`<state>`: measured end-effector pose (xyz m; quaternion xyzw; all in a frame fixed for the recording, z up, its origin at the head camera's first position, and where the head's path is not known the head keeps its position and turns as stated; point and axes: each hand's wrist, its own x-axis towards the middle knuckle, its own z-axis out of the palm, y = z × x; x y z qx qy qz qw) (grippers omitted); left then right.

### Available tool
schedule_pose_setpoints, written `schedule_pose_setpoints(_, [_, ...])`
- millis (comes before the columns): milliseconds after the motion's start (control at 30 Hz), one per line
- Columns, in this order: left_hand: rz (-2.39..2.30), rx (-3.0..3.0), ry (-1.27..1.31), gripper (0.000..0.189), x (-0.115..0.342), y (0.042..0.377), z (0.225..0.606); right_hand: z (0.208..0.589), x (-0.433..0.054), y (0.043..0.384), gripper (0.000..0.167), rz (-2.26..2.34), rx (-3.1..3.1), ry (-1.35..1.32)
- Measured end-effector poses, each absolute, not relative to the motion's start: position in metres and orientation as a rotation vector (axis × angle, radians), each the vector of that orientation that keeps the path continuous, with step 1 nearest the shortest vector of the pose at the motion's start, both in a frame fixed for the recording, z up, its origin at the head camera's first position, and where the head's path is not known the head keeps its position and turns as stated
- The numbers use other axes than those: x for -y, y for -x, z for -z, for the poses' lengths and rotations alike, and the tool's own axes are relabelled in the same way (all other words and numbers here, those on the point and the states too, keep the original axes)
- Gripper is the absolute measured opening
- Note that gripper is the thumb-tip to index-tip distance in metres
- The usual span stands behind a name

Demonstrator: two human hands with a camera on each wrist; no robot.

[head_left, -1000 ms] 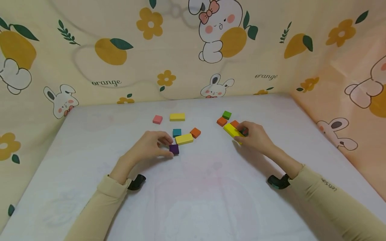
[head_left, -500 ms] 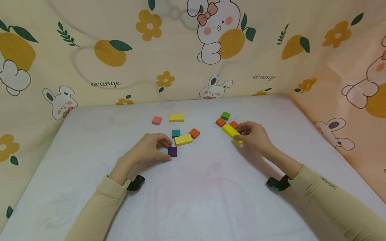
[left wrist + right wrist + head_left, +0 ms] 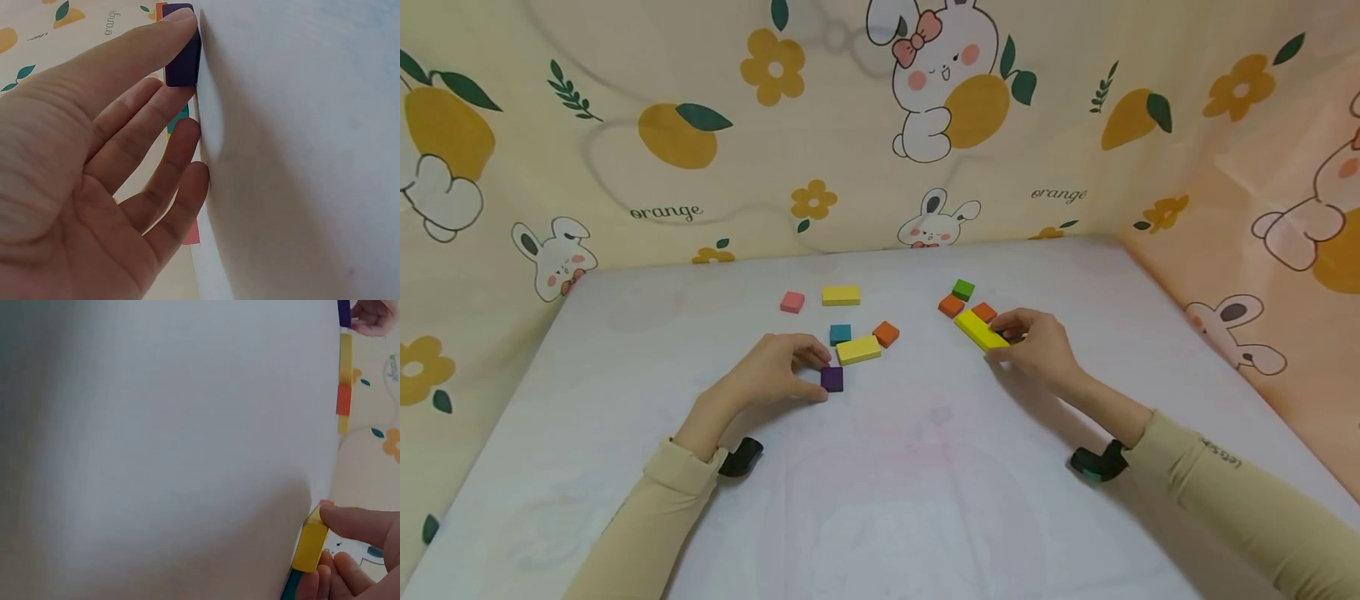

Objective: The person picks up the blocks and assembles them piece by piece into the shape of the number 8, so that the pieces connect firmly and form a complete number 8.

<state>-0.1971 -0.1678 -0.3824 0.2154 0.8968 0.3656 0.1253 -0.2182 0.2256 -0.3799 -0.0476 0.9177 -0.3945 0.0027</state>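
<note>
My left hand (image 3: 778,367) pinches a small purple block (image 3: 832,379) between thumb and fingertips, low at the table. In the left wrist view the thumb lies on the purple block (image 3: 181,59), a fingertip at its lower edge. To the right, my right hand (image 3: 1037,346) grips a long bright yellow block (image 3: 979,329), thumb at its near end. The right wrist view shows the thumb on one end of this yellow block (image 3: 310,547). A teal block (image 3: 290,586) adjoins it beside the curled fingers, mostly hidden by the hand in the head view.
Near the purple block lie a pale yellow block (image 3: 858,351), a blue block (image 3: 840,334) and an orange block (image 3: 887,334). Behind are a pink block (image 3: 792,302) and another yellow block (image 3: 841,296). Orange blocks (image 3: 951,306) and a green block (image 3: 963,289) sit beyond the right hand.
The purple block has shifted slightly toward me with my left hand. The right fingers have moved a little over the yellow block's near end, and the dark block beside them shows less.
</note>
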Motion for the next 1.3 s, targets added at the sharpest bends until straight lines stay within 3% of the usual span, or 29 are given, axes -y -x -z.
schedule_pose_setpoints(833, [-1.067,-2.613,-0.628,0.043,0.1677,0.1962,0.3818,0.3782,-0.2256,0.223,0.042,1.23,-2.857,0.15])
schedule_pose_setpoints(1300, [-1.055,-2.622,-0.628,0.043,0.1672,0.1966,0.3824,0.3774,-0.2263,0.2265,0.051,1.329,-2.753,0.136])
